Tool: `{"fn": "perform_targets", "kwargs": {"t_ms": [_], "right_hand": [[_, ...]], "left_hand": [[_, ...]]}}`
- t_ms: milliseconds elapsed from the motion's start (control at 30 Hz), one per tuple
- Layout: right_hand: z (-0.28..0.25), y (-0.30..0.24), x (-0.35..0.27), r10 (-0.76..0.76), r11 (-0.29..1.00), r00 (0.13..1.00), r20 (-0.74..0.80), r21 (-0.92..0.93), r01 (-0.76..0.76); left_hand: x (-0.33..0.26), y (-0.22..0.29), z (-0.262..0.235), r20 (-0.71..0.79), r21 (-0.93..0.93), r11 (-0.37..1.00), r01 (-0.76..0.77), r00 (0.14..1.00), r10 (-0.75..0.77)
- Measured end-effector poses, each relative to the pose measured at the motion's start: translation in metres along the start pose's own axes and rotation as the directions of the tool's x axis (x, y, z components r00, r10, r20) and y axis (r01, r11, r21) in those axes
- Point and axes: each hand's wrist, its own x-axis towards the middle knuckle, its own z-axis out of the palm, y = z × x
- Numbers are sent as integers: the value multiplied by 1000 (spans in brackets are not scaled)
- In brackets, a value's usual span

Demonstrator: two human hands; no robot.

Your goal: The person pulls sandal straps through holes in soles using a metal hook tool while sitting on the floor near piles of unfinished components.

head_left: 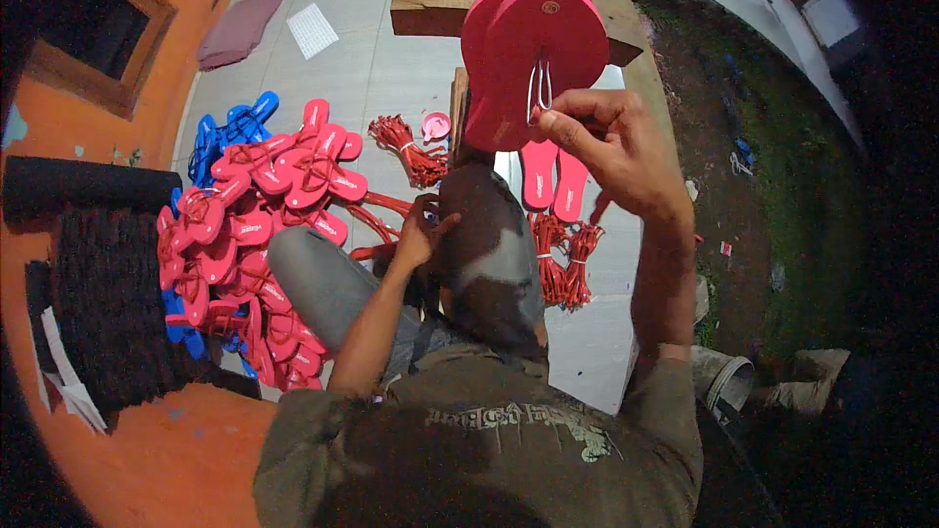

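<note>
Two or more pink flip-flop soles (528, 39) lie stacked on a wooden stand in front of me. A bent metal wire hook (538, 88) rises against the upper sole, its lower end pinched between the thumb and fingers of my right hand (616, 142). Whether the wire passes through the sole cannot be made out. My left hand (421, 235) rests beside my knee, thumb and fingers apart, with no held thing visible. Red straps (377, 220) lie close to that hand. Below the stand, two loose pink soles (556, 181) lie side by side.
A heap of pink flip-flops (259, 225) fills the floor at left, with blue ones (235, 132) behind. Bundles of red straps (411, 149) lie near the stand, others (567, 264) at right. A wooden beam (440, 0) crosses behind. Dark stacked sheets (112, 303) stand far left.
</note>
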Motion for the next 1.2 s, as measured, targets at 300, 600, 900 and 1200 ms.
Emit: {"fn": "perform_targets", "kwargs": {"t_ms": [300,600,900,1200], "right_hand": [[-8,14,15,-213,973,755,-620,-205,106],[16,12,31,-112,990,807,-580,6,141],[7,12,17,-49,887,933,-355,415,204],[28,-13,-25,-188,982,696,-693,-110,155]], "left_hand": [[-6,-20,-4,132,67,997,-45,991,36],[-13,33,-26,-92,57,993,-100,990,105],[32,235,-38,-273,14,697,-717,668,692],[45,251,-26,-136,-246,727,-641,765,629]]}}
